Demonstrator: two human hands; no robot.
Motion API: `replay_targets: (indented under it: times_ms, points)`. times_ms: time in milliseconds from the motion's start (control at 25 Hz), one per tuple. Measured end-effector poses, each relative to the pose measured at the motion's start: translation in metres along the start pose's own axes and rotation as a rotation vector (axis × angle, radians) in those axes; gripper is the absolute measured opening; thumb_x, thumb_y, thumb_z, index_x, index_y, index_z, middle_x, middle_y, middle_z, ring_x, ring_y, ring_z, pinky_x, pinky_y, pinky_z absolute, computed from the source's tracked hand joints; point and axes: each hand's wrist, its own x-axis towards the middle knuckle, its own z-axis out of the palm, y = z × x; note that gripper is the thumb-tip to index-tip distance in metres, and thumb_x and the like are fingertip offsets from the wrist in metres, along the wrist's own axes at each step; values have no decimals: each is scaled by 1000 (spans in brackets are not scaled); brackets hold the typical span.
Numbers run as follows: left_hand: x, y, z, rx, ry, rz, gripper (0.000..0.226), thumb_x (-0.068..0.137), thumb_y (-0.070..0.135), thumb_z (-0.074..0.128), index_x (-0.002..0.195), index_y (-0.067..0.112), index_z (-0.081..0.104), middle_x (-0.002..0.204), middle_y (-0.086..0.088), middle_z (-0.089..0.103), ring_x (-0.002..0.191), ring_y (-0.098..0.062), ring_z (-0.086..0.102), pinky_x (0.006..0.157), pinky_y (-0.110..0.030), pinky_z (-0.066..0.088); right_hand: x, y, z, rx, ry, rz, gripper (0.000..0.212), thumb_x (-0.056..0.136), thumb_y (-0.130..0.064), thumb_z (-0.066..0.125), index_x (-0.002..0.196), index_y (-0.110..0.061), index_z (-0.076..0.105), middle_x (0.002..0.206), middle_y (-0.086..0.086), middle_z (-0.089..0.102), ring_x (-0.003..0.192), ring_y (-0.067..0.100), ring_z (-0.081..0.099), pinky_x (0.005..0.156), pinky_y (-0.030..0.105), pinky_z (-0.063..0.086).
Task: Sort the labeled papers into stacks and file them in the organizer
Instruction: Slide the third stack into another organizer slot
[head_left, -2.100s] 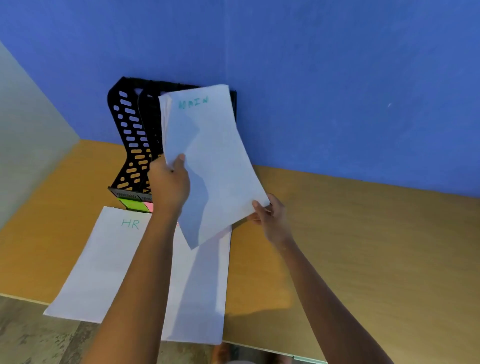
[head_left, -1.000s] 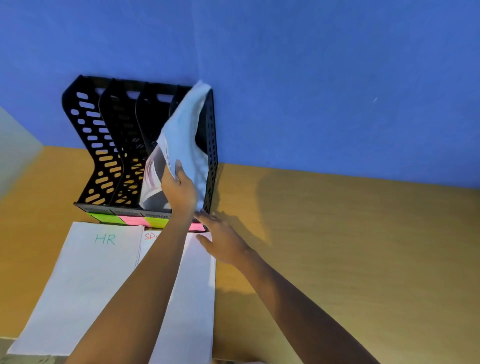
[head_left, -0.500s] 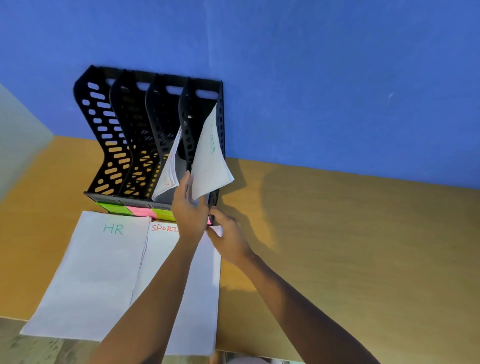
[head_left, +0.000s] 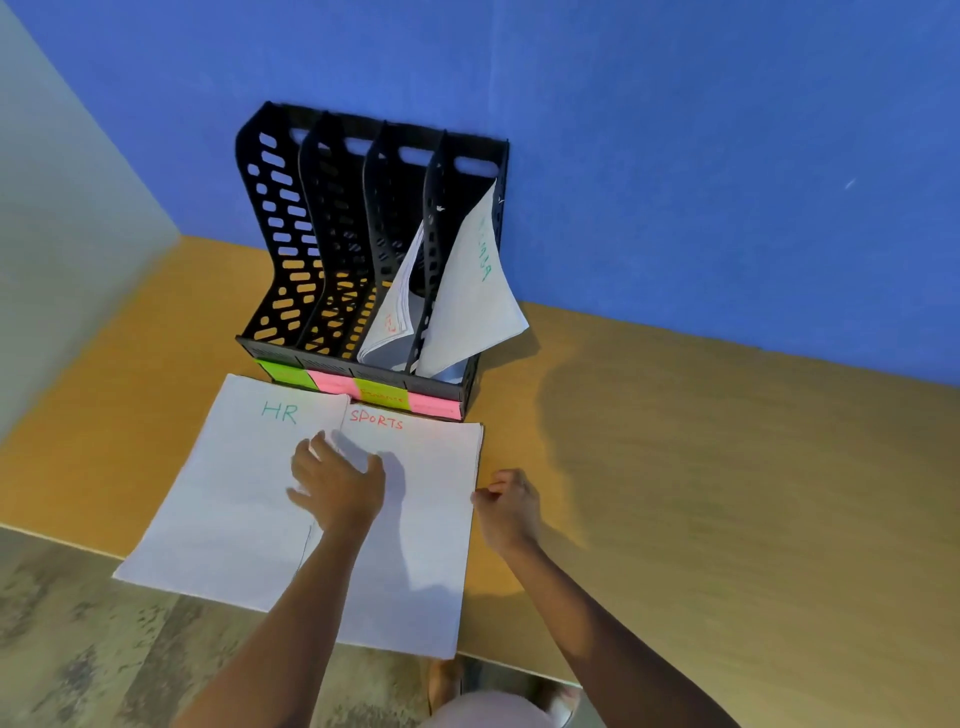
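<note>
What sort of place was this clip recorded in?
Probably an office desk or a filing workstation: a black perforated plastic four-slot file organizer stands on a wooden tabletop against a blue wall, with white paper stacks marked HR and SPORTS.

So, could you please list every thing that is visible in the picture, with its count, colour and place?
organizer: one, black, four slots, at the back of the table against the blue wall.
sticky labels: four, green, pink, yellow-green, pink, along the organizer's front edge.
filed papers: two white bundles, in the two right slots, leaning to the right.
HR stack: one, white, green lettering, flat on the table, left.
SPORTS stack: one, white, red lettering, flat beside the HR stack, right.
table: one, wooden, yellow-brown.
wall: blue, behind the table.
left hand: fingers spread, resting on the two stacks where they meet.
right hand: fingers curled at the right edge of the SPORTS stack.
</note>
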Motion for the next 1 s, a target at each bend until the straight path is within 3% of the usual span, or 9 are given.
replay_targets:
  times_ms: [80, 200, 320, 400, 520, 640, 760, 880, 1000]
  points:
    - [0, -12, 1, -26, -70, -111, 78, 83, 42, 71, 141, 6, 35, 149, -17, 34, 141, -38, 28, 108, -69, 27, -4, -2, 8, 32, -23, 15, 35, 87, -18, 68, 118, -7, 56, 88, -8, 63, 62, -4, 53, 38, 3, 36]
    - [2, -17, -2, -95, -145, -183, 76, 84, 41, 72, 140, 5, 36, 146, -18, 36, 139, -40, 31, 108, -68, 27, -10, -8, 21, 105, -69, 53, 32, 83, -22, 74, 108, -10, 59, 86, -8, 66, 64, 0, 59, 39, 6, 40]
    - [8, -17, -10, -136, -202, -195, 76, 83, 41, 73, 140, 7, 36, 144, -18, 39, 136, -39, 34, 109, -66, 30, -12, -12, 34, 252, -231, 153, 31, 85, -22, 75, 113, -9, 68, 109, 5, 73, 93, 19, 70, 76, 26, 60]
    - [12, -18, -16, -149, -241, -206, 76, 84, 41, 72, 141, 7, 36, 144, -18, 39, 135, -39, 35, 109, -63, 33, -17, -11, 38, 308, -285, 153, 29, 90, -17, 71, 118, -9, 68, 119, 7, 71, 107, 25, 68, 91, 35, 57]
    - [16, -20, -21, -131, -277, -193, 75, 85, 43, 70, 141, 5, 37, 143, -19, 39, 134, -39, 37, 111, -59, 33, -22, -9, 32, 312, -233, 68, 28, 93, -13, 67, 120, -9, 66, 116, 3, 69, 105, 23, 68, 80, 24, 57]
    - [13, -19, -24, -147, -238, -172, 71, 85, 48, 68, 136, 5, 43, 139, -21, 44, 131, -39, 40, 109, -57, 34, -19, 1, 14, 409, -203, 16, 26, 91, -5, 66, 117, -8, 66, 106, 0, 69, 88, 10, 69, 65, 10, 54]
    - [0, -13, -25, -335, -139, -25, 56, 85, 50, 69, 118, 6, 58, 120, -20, 60, 116, -36, 55, 99, -48, 45, -13, 10, -9, 536, -195, -52, 24, 90, 3, 65, 105, -15, 69, 96, -4, 75, 79, 2, 73, 65, 12, 55]
    - [-21, 2, -28, -744, -413, 33, 11, 90, 33, 70, 94, 24, 65, 97, -4, 71, 100, -20, 69, 84, -32, 56, -8, 17, -32, 550, -176, -157, 26, 89, 3, 67, 96, -21, 75, 89, -8, 78, 82, 6, 74, 66, 15, 55]
    - [-33, 17, -35, -970, -655, 93, 26, 91, 14, 69, 116, 22, 68, 109, 12, 76, 102, -5, 71, 75, -15, 57, -8, 14, -51, 555, -90, -265, 25, 88, -7, 71, 94, -30, 78, 91, -7, 78, 84, 9, 73, 69, 20, 56]
